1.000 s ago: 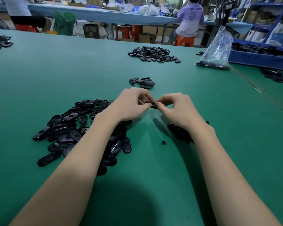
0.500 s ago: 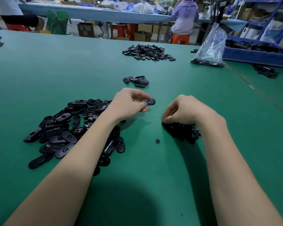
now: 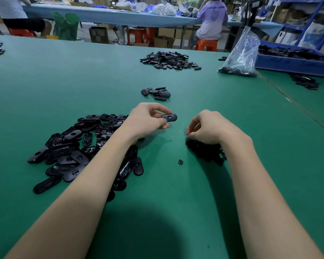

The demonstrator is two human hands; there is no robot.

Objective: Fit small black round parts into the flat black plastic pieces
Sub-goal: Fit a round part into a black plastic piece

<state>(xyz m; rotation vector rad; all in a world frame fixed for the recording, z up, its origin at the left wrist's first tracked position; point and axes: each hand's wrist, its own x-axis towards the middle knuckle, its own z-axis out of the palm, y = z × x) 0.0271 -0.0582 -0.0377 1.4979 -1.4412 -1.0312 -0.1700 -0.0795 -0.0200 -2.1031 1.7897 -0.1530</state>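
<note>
while the left hand pinches one flat black oval plastic piece between thumb and fingertips, that piece is held just above the green table mat, its long axis running left to right and roughly level, its broad face with a small rectangular opening turned toward the camera. the right hand is curled knuckles-up directly over a heap of small black round parts, fingertips down at the heap; whether it grips anything cannot be told. one single small black round part lies flat and alone on the mat, just left of that heap. a large loose pile of flat black oval pieces lies under and to the left of the left forearm, pieces pointing in all directions, too many and too overlapped to count. ahead of the hands sits a small cluster of oval pieces, about seven visible. further back is a second large pile, uncountable. a clear plastic bag with dark parts in its bottom stands at the far right, beside a blue tray of black parts. two people sit at the far bench; the one in the lilac shirt has back lettering that is only partly legible, beginning "china".
</note>
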